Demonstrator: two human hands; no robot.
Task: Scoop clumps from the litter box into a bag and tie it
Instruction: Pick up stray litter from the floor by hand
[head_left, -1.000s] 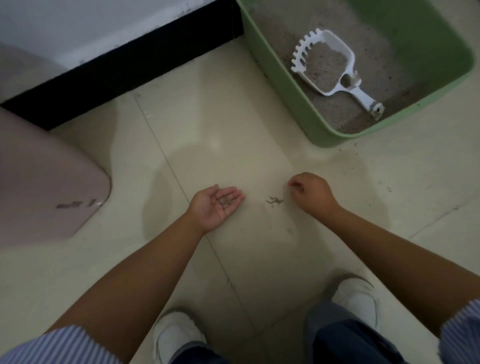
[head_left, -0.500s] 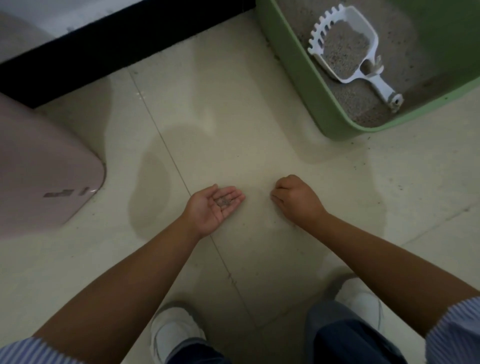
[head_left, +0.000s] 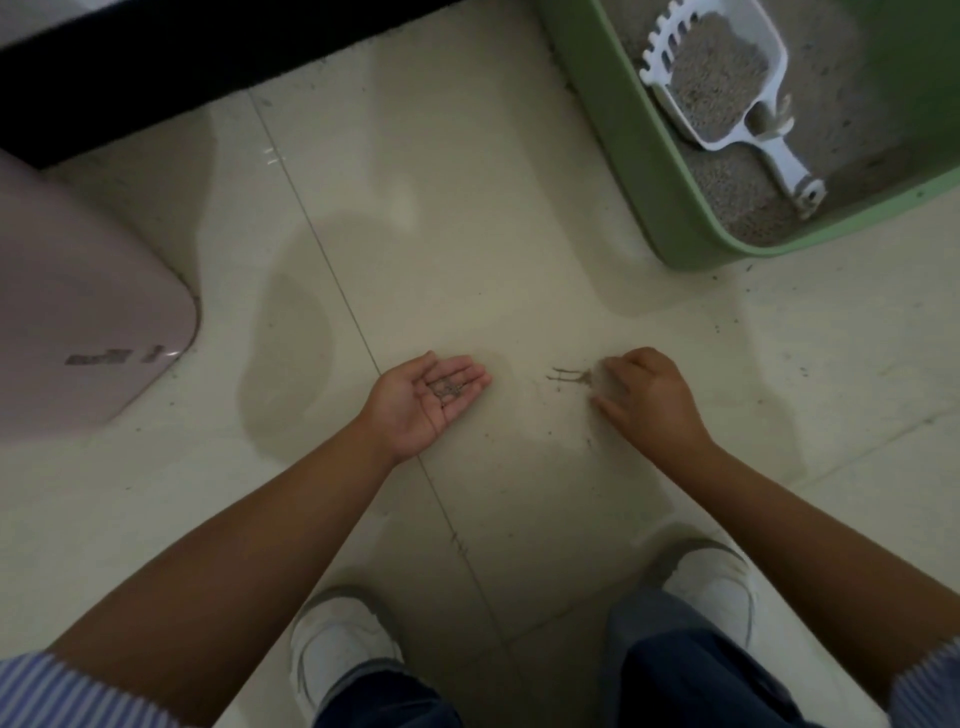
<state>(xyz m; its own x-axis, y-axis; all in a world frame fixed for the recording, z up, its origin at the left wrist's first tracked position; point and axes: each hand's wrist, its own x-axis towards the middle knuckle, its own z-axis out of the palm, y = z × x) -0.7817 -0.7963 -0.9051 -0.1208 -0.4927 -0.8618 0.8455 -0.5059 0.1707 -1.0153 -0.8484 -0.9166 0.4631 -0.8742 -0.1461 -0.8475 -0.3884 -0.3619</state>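
Shoes (head_left: 343, 639) first – white pair at the bottom edge, dark trouser legs (head_left: 691, 670) above them, striped sleeves (head_left: 67, 691) in the corners. Both forearms reach forward over the pale tiled floor (head_left: 467, 234). Left hand (head_left: 426, 400) lies palm up, fingers relaxed and nearly straight, a small pile of grey litter grains (head_left: 448, 388) cupped in the palm. Right hand (head_left: 649, 400) is palm down on the tile, fingers curled, tips at a thin smear of spilled litter (head_left: 569, 375) between the two hands – cannot tell if anything is pinched. More stray specks dot the floor to the right. Pink rounded object (head_left: 88, 322) sits at the left edge. Farther out, top right: green litter box (head_left: 675, 228) on the floor, grey litter inside. White slotted scoop (head_left: 727, 88) rests in it, part-filled with litter, handle pointing toward the box's near corner. Black baseboard (head_left: 182, 67) runs along the top left.
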